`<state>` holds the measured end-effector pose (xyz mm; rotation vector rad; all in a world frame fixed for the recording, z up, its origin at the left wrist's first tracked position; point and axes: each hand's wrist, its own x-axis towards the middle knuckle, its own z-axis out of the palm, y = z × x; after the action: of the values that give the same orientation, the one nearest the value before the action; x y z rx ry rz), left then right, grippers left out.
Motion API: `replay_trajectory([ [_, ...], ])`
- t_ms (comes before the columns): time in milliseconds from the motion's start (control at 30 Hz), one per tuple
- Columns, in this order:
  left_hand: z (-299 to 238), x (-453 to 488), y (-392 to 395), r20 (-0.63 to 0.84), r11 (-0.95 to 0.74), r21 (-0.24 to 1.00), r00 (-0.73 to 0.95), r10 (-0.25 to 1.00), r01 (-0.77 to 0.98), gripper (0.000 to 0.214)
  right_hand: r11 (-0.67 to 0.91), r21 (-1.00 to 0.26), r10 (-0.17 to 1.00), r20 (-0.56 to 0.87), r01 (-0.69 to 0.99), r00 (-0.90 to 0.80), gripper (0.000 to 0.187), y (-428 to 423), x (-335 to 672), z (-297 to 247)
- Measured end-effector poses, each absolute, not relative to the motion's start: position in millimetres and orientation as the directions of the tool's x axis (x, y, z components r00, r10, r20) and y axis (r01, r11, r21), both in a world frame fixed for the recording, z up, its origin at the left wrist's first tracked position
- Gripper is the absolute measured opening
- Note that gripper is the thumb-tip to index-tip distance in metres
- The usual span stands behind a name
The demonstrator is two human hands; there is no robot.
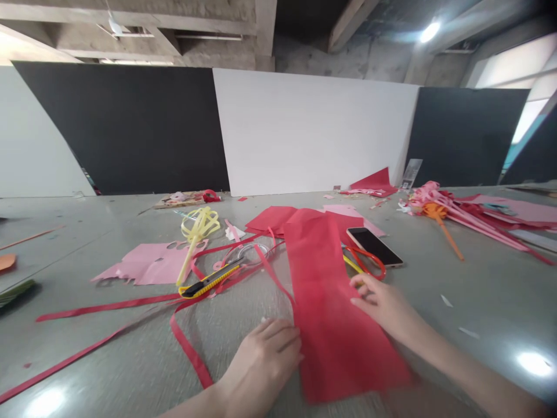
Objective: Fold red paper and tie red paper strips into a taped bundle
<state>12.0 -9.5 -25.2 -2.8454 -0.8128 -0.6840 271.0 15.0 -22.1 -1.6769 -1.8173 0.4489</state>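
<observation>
A long red paper sheet (319, 302) lies lengthwise in front of me, its far end over other red sheets (267, 220). At its left edge is my left hand (265, 363), fingers bent together and closed on that edge; the fingertips are partly hidden. My right hand (383, 307) hovers by the right edge, thumb and fingers curved but apart, with nothing visible between them. Just beyond it lie scissors (369, 261) with red and yellow handles, partly under the paper, beside a phone (376, 247). To the left rests a yellow-and-black utility knife (211, 281).
Red strips (108, 306) trail over the grey table (130, 371) at left. A roll of clear tape (255, 253), a pink sheet with cut holes (148, 264) and a yellow looped ribbon (200, 223) lie beyond. Pink paper flowers (429, 194) lie at right. Panels (313, 133) stand behind.
</observation>
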Motion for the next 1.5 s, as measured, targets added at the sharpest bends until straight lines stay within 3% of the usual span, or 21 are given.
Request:
replay_trajectory([
  [67, -28.4, 10.9, -9.7, 0.452, -0.867, -0.040, 0.783, 0.428, 0.497, 0.023, 0.117, -0.599, 0.984, 0.180, 0.792, -0.009, 0.005, 12.6, 271.1, -20.6],
  [233, -29.7, 10.3, -11.5, 0.427, -0.873, -0.100, 0.814, 0.395, 0.477, 0.018, 0.096, -0.602, 0.994, 0.096, 0.793, -0.047, 0.011, 1.2, 271.1, -21.8],
  [567, -17.6, 12.3, -14.7, 0.349, -0.881, -0.226, 0.879, 0.325, 0.415, 0.025, 0.103, -0.512, 0.991, 0.124, 0.853, -0.045, 0.013, -12.1, 265.1, -30.7],
  [867, -15.1, 12.8, -15.4, 0.321, -0.882, -0.198, 0.878, 0.354, 0.428, 0.025, 0.073, -0.371, 0.986, 0.169, 0.926, -0.010, 0.010, -25.4, 260.4, -33.4],
  [1133, -18.6, 11.8, -13.6, 0.371, -0.899, -0.066, 0.847, 0.380, 0.432, 0.019, 0.239, -0.478, 0.922, 0.384, 0.845, -0.044, 0.021, -15.1, 263.6, -25.6],
  [1333, -24.1, 9.6, -13.2, 0.362, -0.907, -0.119, 0.868, 0.340, 0.405, 0.020, 0.091, -0.521, 0.979, 0.204, 0.848, 0.020, 0.017, -15.5, 266.1, -23.4],
  [1500, -24.1, 11.2, -13.6, 0.386, -0.896, -0.152, 0.860, 0.334, 0.417, 0.022, 0.043, -0.402, 0.989, 0.147, 0.915, 0.018, 0.010, -26.4, 264.9, -25.4],
])
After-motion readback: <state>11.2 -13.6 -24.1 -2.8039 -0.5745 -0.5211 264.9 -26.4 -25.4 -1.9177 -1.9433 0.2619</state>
